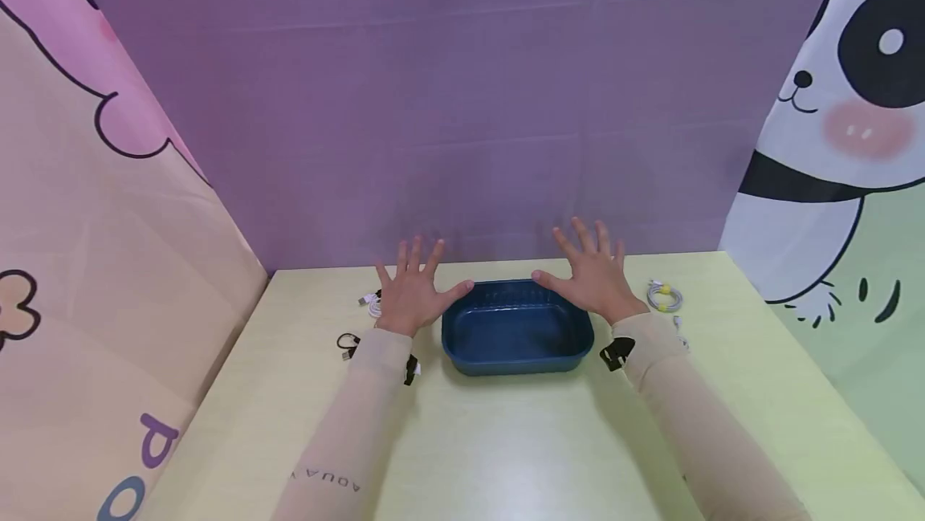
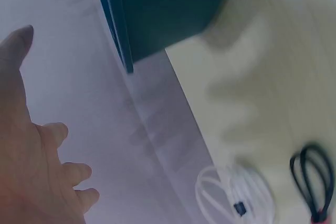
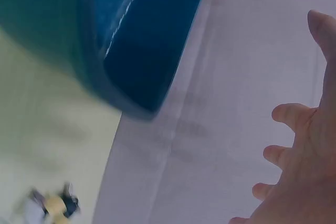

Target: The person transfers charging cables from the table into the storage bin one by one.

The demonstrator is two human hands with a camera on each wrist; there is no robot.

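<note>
A dark blue rectangular basket (image 1: 516,367) stands on the table between my two hands. My left hand (image 1: 412,300) is spread wide above its left side, with the thumb overlapping the rim in the head view. Over the far right corner, my right hand (image 1: 594,280) is likewise spread, palm forward. In the left wrist view the basket (image 2: 163,14) appears apart from the fingers, and neither hand holds anything. The right wrist view shows the basket's corner (image 3: 142,77) well away from the fingertips.
Left of the basket lie a coiled white cable (image 2: 252,192) and a black cable (image 2: 312,177) tied in a bundle. To the right is a grey cable coil (image 1: 665,297) with a yellow tie, and another pale cable (image 1: 682,335) near the right sleeve. A purple curtain (image 1: 462,103) hangs behind the table.
</note>
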